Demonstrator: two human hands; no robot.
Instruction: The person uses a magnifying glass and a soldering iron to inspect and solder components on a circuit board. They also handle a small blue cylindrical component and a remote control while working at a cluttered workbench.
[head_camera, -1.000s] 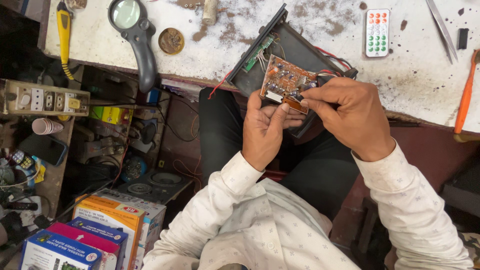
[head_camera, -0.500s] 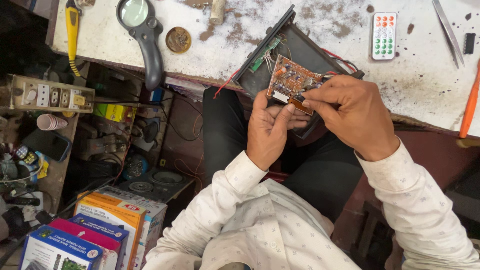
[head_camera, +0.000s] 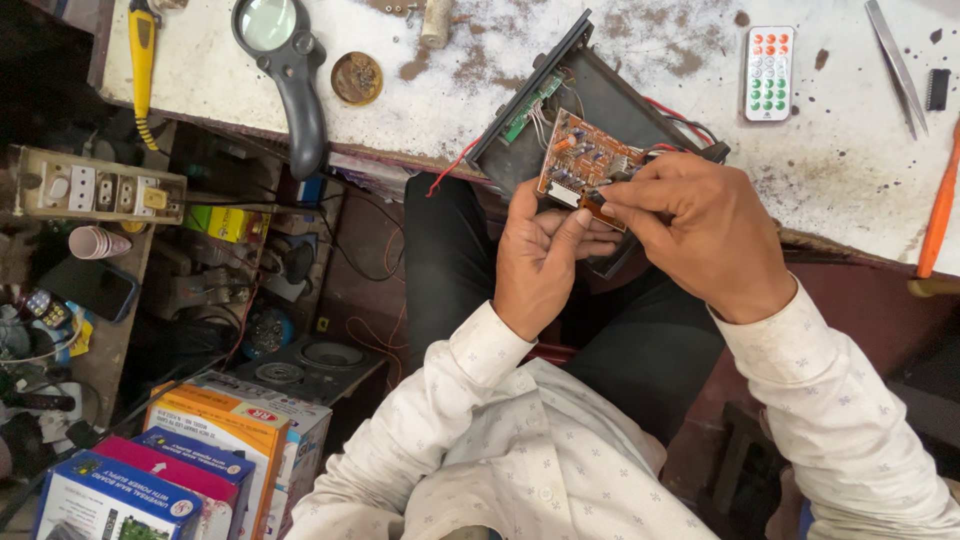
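The person holds a small orange circuit board (head_camera: 585, 160) up off the bench in both hands, just above the open black case (head_camera: 600, 110) it is wired to; that way both faces can be reached while the wires stay attached. The left hand (head_camera: 540, 255) comes up from below, with its thumb and fingers closed on the board's lower edge as a support. The right hand (head_camera: 700, 225) reaches in from the right, and its fingertips (head_camera: 618, 195) pinch the board's lower right corner, seemingly at a small part there; what exactly they grip is hidden by the fingers. The board is roughly rectangular, tilted so its component side faces up toward the camera, and its long axis runs from upper left to lower right across the case opening. Thin white wires run from its upper left corner to a green strip board (head_camera: 530, 108) along the case's left wall, and red wire (head_camera: 450, 170) trails out of the case over the bench edge. The case itself lies askew on the stained white bench (head_camera: 640, 50), one corner overhanging toward the person's lap. Well apart on the bench lie a magnifier (head_camera: 285, 60), a round tin (head_camera: 356, 78), a small remote (head_camera: 769, 72), tweezers (head_camera: 895, 65) and an orange-handled tool (head_camera: 938, 215). Boxes (head_camera: 180, 460) stand on the floor to the left.
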